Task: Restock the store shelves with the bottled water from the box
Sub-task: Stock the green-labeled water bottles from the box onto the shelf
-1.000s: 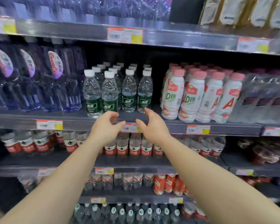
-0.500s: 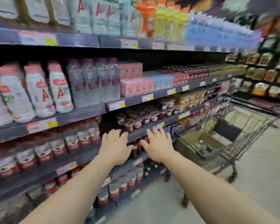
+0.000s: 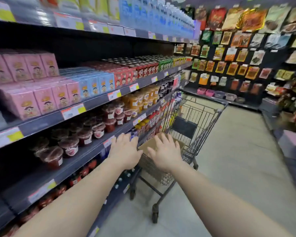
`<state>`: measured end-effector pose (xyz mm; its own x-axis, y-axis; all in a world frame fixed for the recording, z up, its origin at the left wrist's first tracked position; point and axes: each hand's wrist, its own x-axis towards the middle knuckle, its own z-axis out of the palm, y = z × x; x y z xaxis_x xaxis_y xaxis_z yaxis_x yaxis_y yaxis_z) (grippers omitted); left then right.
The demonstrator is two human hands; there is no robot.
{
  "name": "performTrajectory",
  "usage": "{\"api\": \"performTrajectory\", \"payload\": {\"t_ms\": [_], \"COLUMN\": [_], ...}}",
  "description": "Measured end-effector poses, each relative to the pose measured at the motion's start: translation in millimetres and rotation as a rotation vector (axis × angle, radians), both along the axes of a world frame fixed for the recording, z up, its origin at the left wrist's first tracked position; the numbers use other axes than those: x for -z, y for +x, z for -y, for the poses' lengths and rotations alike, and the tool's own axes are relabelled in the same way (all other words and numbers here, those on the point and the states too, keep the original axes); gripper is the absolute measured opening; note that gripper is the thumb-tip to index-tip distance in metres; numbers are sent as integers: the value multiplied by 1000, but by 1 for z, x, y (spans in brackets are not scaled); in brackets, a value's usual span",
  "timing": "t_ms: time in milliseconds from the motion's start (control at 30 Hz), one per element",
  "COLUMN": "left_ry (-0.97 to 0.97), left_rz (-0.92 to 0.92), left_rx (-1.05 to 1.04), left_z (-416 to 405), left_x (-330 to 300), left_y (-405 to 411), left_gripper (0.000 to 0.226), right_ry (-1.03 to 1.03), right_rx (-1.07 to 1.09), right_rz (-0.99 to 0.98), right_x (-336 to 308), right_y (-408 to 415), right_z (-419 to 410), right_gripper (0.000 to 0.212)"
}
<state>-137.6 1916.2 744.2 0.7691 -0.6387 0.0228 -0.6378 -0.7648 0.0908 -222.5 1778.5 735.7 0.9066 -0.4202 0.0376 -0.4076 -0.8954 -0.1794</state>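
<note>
A brown cardboard box (image 3: 148,145) sits inside a wire shopping cart (image 3: 197,129) in the aisle ahead of me. Both my arms reach toward it. My left hand (image 3: 124,151) hovers at the cart's near left corner, palm down, fingers spread and holding nothing. My right hand (image 3: 166,152) is over the box's near edge, also palm down with fingers apart and empty. What is inside the box is hidden by my hands. No water bottles show in this view.
Store shelves (image 3: 41,123) run along my left with pink and blue drink cartons (image 3: 41,98), red jelly cups (image 3: 70,147) and orange cups. Hanging snack packets (image 3: 236,53) cover the far wall. Open floor (image 3: 237,168) lies right of the cart.
My view has swung right, away from the water bottles on the shelf to the cart. Both empty hands moved from the shelf edge to over the box.
</note>
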Motion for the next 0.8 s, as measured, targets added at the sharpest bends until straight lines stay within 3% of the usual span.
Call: {"api": "performTrajectory", "payload": {"t_ms": [167, 467, 800], "left_ry": [3, 31, 68], "left_rz": [54, -38, -328], "left_rx": [72, 56, -230], "left_z": [61, 132, 264], "left_x": [-3, 50, 183], "left_y": [90, 201, 297], "left_gripper": [63, 66, 71], "right_ry": [9, 91, 180], "right_rx": [80, 86, -29], "right_rz": [-26, -111, -351], "right_x": [12, 67, 217], "right_y": [78, 197, 332], "right_z": [61, 156, 346], "right_gripper": [67, 68, 70]}}
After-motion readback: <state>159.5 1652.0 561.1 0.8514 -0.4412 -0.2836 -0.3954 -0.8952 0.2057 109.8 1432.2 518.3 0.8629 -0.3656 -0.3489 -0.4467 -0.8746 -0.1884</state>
